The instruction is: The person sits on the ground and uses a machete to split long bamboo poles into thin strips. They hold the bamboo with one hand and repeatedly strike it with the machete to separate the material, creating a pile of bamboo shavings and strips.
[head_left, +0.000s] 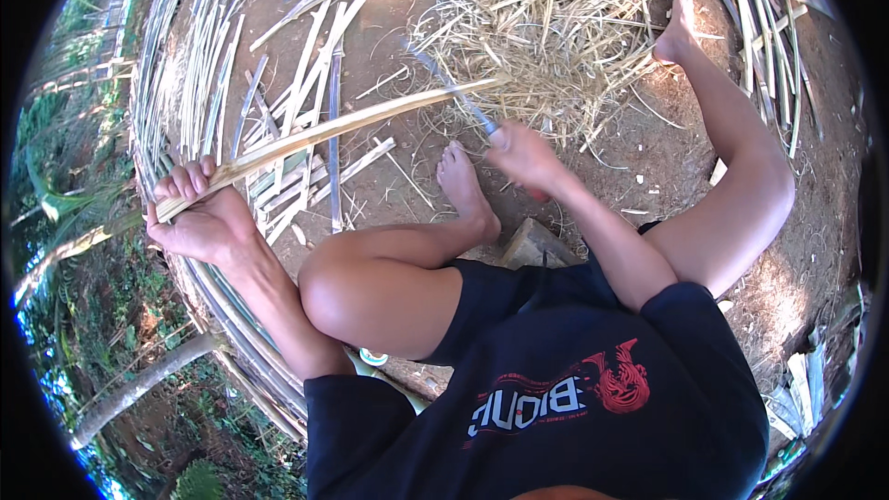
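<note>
Brown earth (630, 190) spreads widest, giving the right arm room on its outer side, toward the far bare foot (681, 32). A heap of pale shavings (556, 28) takes up the ground ahead, and a curved border of long poles (250, 333) edges the left side. Split strips (190, 102) crowd just inside that border. The long bamboo strip (352, 120) slants from the left hand (208, 222) toward the heap. The knife (474, 112) crosses it near its far end; I can't tell whether they touch. The left hand's fingers curl closed round the strip's near end; the right hand (521, 157) is wrapped tightly round the knife's handle.
</note>
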Demonstrator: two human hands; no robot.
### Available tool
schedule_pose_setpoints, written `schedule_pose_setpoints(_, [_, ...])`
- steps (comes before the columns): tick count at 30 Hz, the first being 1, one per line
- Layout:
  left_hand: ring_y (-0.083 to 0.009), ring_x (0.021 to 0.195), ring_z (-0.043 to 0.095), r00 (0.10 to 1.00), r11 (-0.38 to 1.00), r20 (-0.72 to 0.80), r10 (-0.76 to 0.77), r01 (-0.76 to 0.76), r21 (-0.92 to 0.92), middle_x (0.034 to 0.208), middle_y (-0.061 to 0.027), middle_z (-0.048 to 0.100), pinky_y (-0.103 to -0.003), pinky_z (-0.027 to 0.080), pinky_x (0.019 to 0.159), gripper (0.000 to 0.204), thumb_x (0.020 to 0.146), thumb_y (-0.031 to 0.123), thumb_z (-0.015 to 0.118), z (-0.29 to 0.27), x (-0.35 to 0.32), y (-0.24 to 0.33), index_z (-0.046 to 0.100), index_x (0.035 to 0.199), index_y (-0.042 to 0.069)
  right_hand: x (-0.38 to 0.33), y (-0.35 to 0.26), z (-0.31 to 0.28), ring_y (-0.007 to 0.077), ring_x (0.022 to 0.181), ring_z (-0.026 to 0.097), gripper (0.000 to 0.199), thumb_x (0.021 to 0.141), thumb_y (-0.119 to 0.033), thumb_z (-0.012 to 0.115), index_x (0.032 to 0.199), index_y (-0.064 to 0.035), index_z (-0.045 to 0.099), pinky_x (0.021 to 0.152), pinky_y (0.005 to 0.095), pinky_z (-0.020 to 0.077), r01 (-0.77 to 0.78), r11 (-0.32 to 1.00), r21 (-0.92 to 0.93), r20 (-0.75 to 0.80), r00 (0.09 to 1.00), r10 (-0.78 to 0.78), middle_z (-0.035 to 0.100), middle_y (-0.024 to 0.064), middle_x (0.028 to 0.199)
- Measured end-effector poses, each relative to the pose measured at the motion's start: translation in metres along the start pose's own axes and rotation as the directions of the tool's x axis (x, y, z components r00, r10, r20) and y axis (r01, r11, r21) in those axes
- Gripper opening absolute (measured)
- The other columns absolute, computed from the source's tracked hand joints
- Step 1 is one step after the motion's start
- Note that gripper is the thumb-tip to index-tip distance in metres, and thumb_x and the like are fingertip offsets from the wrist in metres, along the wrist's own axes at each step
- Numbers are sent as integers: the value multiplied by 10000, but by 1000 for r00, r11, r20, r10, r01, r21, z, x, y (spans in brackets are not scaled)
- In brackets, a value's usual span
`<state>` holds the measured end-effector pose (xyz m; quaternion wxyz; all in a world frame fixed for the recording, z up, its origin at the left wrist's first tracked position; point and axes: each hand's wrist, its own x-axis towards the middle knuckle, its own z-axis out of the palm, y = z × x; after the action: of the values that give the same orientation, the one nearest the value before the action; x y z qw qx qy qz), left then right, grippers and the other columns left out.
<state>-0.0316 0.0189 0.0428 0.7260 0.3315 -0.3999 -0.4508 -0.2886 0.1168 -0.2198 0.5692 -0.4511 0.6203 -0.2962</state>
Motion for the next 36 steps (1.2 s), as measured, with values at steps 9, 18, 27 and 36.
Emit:
schedule_pose_setpoints(9, [-119,535,315,993,999,120,21,-24,25,574,3,319,-286,308,594,256,901,228,401,38,-36,4,367,666,132,-48,-55,46,318,568,616,146,831,-136,634,908,-31,568,535,389,476,355,934,-31,-82,931,-357,576,173,612])
schedule_pose_setpoints(18, [-129,537,296,995,998,96,41,-45,37,580,-5,314,-293,303,593,254,904,207,397,46,-39,4,360,666,129,-48,-10,47,282,555,647,189,838,-127,585,994,-25,613,536,385,491,361,932,-35,-84,928,-362,635,191,651])
schedule_pose_setpoints(27, [-131,544,306,989,998,145,33,-41,56,585,1,318,-300,317,612,237,901,183,405,40,-36,4,406,673,119,-3,54,21,304,639,655,174,877,-138,506,987,-32,590,588,432,514,-75,993,-91,-118,991,64,641,181,705])
schedule_pose_setpoints(36, [-133,550,283,998,1000,63,-11,11,5,583,-6,295,-300,304,620,212,860,139,404,26,-15,0,371,651,125,-5,60,34,345,552,628,161,765,-86,598,914,-25,593,551,436,493,119,991,-54,-209,970,-127,608,185,614])
